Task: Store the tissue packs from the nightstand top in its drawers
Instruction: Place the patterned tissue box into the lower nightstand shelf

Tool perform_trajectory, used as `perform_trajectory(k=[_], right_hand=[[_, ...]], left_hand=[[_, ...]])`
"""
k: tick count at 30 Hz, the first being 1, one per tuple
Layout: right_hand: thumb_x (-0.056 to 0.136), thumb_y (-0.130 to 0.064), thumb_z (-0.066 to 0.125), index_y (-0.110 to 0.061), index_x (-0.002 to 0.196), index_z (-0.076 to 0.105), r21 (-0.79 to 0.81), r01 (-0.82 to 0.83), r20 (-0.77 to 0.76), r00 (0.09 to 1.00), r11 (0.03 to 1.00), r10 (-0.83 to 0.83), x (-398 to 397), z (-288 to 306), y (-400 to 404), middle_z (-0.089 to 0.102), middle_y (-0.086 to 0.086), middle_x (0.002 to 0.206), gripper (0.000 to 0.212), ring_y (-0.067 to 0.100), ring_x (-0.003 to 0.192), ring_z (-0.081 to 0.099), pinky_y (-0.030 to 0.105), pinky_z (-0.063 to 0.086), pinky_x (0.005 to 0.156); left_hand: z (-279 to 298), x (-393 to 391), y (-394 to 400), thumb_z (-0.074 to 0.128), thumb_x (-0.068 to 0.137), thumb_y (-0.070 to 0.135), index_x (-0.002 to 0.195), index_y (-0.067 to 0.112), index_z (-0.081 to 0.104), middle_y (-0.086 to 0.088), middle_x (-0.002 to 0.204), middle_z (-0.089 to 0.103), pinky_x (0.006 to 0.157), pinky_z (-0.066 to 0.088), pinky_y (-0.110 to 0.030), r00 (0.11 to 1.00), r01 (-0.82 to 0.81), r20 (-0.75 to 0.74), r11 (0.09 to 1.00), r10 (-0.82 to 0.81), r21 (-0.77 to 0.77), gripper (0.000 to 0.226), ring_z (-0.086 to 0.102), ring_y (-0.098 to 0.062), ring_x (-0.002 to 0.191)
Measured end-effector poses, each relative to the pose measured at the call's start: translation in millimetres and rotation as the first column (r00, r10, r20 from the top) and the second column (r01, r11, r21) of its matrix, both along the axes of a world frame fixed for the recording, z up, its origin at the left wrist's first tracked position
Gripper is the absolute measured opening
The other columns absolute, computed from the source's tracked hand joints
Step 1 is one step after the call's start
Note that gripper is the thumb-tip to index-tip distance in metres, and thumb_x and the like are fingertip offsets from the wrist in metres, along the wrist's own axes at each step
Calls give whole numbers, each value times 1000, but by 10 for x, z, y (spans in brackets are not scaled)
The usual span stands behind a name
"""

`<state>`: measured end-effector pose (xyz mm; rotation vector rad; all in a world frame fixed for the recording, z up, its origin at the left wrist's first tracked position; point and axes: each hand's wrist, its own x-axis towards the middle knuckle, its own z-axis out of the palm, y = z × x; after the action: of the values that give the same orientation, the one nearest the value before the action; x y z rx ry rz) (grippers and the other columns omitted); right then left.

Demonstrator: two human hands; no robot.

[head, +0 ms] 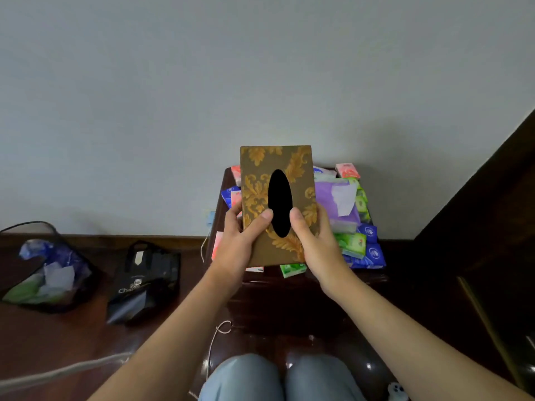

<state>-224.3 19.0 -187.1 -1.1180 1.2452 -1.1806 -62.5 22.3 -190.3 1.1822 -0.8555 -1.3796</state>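
Gold leaf pattern on brown: that is the tissue box (262, 169), held up in mid-air right at the centre of the view, its dark oval slot facing the camera. Left hand (241, 241) grips the box's lower left edge, thumb laid across the front at about 8 o'clock of the slot, the other fingers wrapped behind and out of sight. Right hand (315, 241) clasps the lower right edge, thumb pressing the front at about 4 o'clock of the slot, fingers curled around the back.

Behind and below the box sits the dark wooden nightstand (304, 287), and its top is crowded with tissue packs (354, 244): green, blue and pink ones, spilling out at 3 o'clock and 4 o'clock of the box, a few more peeking at 9 o'clock. A purple pack (333, 198) with a white tissue sticking out lies at 3 o'clock, just beside the box. One green pack (292, 270) hangs at the front edge at 6 o'clock. The drawer fronts below are too dark to read.

Over at 8 o'clock on the dark floor, a black mesh bin (40, 264) holds crumpled wrappers, and a black bag (144, 282) stands just right of it. A pale cord (214, 342) trails across the floor at 6 o'clock, above the person's knees (278, 377) in light blue trousers.
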Motion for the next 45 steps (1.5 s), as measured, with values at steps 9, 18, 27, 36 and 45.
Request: perform_trajectory(k=[9,18,27,36,45], right_hand=[[84,-73,57,-53,131,50,-89,-23,20,1000,996,24,-264,206,1228,64,-47,106,51,-24,99,61,2,50,71],[87,-77,46,-56,127,42,-149,-35,-14,999,988,33,-351,544,1884,54,-59,86,45,-37,83,52,-3,45,61],[76,-90,41,-58,126,43,-113,-58,-64,997,992,51,-337,475,1857,48,-43,109,60,-17,100,51,10,42,74],[86,-87,36,-52,146,47,-28,-131,19,991,991,131,-503,12,1446,51,-28,149,70,-1,137,48,33,38,114],[109,-50,40,-17,136,51,308,178,-232,967,935,-108,-1213,-1323,1203,68,4,114,44,21,89,69,38,58,79]], left_hand=[[170,-246,1257,84,79,53,144,29,46,-3,129,71,92,60,-42,999,40,37,994,-37,-101,80,73,-22,113],[422,-264,1887,82,67,76,147,51,34,4,135,65,103,55,-46,989,102,119,991,-92,-84,96,70,-20,116],[318,-235,1975,91,65,61,148,32,41,-2,131,69,105,54,-47,989,130,85,989,-124,-70,101,71,-24,115],[-95,-270,1646,95,67,55,137,39,50,-4,127,72,98,57,-49,1000,7,-18,998,-8,-57,84,73,-28,113],[-508,-409,1175,99,60,50,141,36,46,-3,131,68,86,63,-36,993,-72,-93,997,71,0,98,73,-22,111]])
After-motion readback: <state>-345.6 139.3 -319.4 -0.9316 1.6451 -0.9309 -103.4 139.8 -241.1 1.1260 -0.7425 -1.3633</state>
